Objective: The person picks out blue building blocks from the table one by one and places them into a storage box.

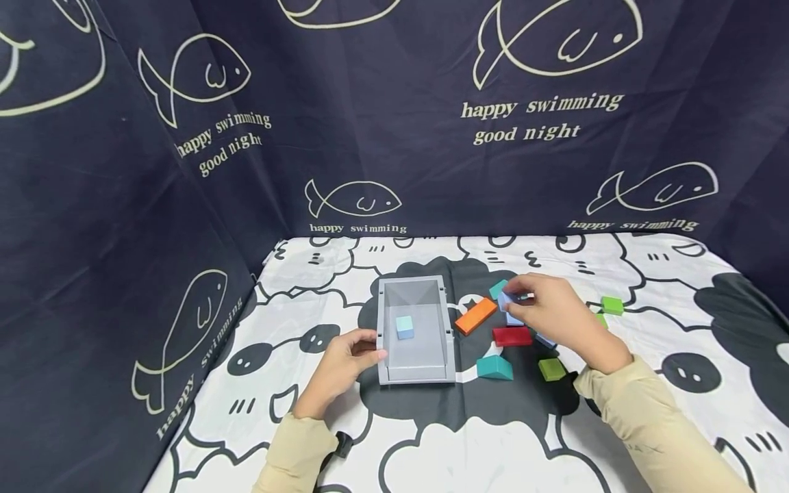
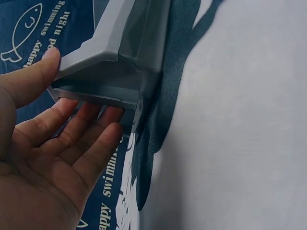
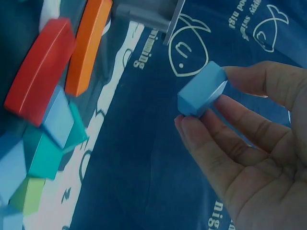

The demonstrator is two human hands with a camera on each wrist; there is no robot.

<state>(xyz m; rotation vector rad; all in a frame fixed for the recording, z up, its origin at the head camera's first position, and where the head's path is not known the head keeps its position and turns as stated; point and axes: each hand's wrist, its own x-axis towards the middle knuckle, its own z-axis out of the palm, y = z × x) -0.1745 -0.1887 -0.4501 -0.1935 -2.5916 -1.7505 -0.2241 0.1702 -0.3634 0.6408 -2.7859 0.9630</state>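
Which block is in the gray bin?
The pale blue cube, alone in the gray bin. The right hand holds another blue block; the rest, like the orange block, lie outside the bin.

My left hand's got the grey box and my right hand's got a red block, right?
Not quite: the block in your right hand is blue, as the right wrist view shows. Your left hand does hold the grey box.
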